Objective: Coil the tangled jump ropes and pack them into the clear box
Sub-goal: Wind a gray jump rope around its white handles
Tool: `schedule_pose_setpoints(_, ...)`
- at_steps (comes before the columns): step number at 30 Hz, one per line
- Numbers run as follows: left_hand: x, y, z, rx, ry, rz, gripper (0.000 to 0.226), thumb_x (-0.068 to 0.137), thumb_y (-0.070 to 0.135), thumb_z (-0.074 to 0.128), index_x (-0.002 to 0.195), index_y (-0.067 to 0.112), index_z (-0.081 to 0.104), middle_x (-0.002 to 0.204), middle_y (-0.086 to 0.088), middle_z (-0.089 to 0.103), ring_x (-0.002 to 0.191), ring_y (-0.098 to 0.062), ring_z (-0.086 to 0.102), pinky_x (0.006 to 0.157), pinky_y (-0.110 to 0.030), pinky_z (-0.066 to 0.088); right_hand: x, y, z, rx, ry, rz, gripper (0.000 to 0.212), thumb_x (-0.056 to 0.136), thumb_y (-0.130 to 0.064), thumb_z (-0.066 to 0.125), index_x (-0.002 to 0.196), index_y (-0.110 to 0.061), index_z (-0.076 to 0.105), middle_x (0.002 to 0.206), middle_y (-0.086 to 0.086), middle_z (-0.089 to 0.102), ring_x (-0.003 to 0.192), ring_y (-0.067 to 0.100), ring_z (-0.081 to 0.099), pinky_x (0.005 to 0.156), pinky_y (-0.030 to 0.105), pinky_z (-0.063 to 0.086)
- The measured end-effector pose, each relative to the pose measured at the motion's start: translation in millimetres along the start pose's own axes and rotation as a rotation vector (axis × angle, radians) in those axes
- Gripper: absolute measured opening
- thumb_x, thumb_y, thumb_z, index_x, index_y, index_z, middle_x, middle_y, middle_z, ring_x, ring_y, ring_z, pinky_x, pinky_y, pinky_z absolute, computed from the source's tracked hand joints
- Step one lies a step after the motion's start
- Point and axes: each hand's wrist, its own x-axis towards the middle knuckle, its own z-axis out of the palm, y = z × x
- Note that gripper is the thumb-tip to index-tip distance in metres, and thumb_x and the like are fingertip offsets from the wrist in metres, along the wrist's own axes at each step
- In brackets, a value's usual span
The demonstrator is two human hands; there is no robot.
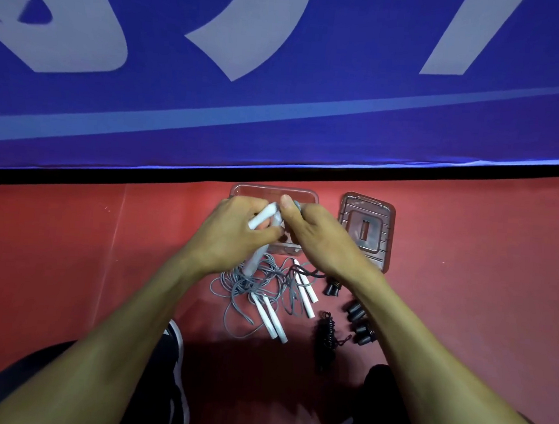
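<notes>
In the centre of the frame both hands meet just above the clear box (274, 191), which stands on the red floor (71, 230) close to the black edge of a blue banner (278, 112). The left hand (237, 228) has its fingers curled around white rope handles (264, 215); one more white handle (255, 259) sticks out below this hand and points down to the tangle. The right hand (316, 234) is also curled, with its thumb up near the far rim of the box, and it pinches something grey beside the handles; I cannot tell exactly what part of the rope it is.

Below the hands, in the middle of the frame, the grey tangled ropes (250, 286) lie on the floor in loose loops. Two pairs of white handles lie among them: one pair (270, 317) lower, one pair (305, 293) more to the right. To the right of these lies a black coiled cord (324, 334), and several small black pieces (360, 320) lie next to the right forearm.

The lid of the box (366, 231) lies flat to the right of the box, partly behind the right wrist. At the bottom of the frame dark shoes (174, 370) show.
</notes>
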Motion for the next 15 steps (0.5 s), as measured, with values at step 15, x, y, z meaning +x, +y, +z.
schedule_pose_setpoints(15,2.3,-10.7,2.6,0.12,0.135,0.119,0.028,0.091,0.045,0.06,0.078,0.025,0.048,0.059,0.007,0.062,0.059,-0.009,0.061,0.06,-0.037,0.045,7.3,9.5,12.9,0.317,-0.051,0.14,0.076,0.104,-0.061,0.029,0.041,-0.019,0.035,0.042,-0.012,0.029,0.041,0.009,0.023,0.051,0.03,0.019)
